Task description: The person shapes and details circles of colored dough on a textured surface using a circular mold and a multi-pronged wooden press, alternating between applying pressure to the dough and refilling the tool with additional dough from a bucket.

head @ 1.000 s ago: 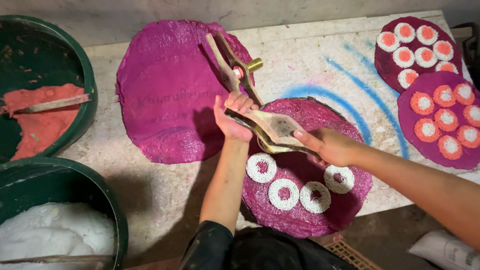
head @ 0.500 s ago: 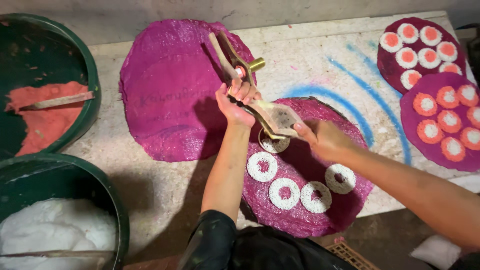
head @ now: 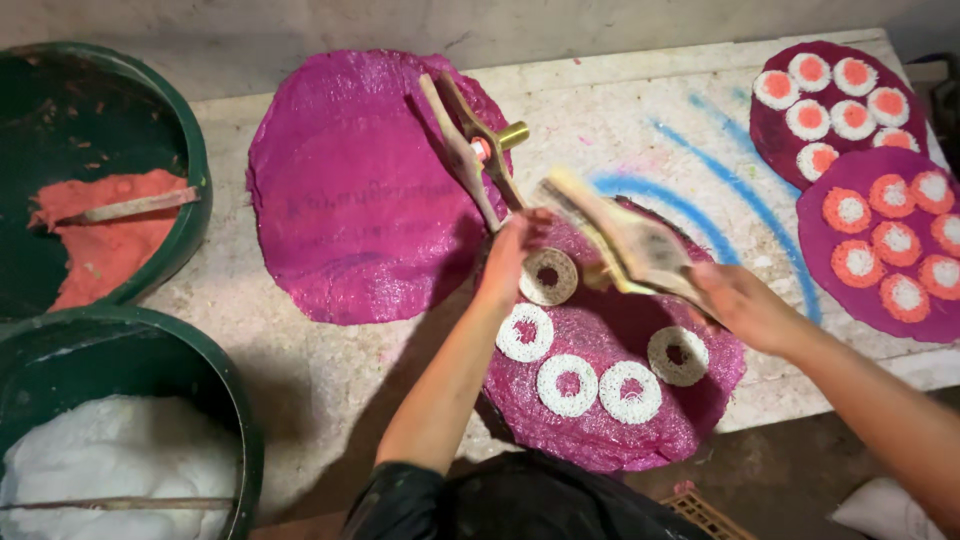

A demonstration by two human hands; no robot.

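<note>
My right hand [head: 745, 300] grips the handles of a flat wooden press tool [head: 625, 235], lifted and tilted above a round magenta mat [head: 610, 445]. My left hand [head: 508, 255] lies flat on that mat, fingertips by the tool's far end, right beside a pale ring [head: 548, 277]. It holds nothing. Several white rings [head: 567, 385] with open centres lie in an arc on the same mat. A second wooden tool with a brass fitting [head: 478, 150] rests on a larger magenta mat [head: 350, 200].
At the left, one green tub [head: 195, 170] holds orange powder with a stick, and another [head: 240, 430] holds white powder. Two magenta mats at the right [head: 775, 130] [head: 825, 250] carry several orange-and-white discs. A blue arc [head: 740, 200] is painted on the stone table [head: 320, 370].
The press tool has lifted and swung up to the right off the mat, leaving a new pale ring there. My left hand has let go of the tool and rests beside the ring.
</note>
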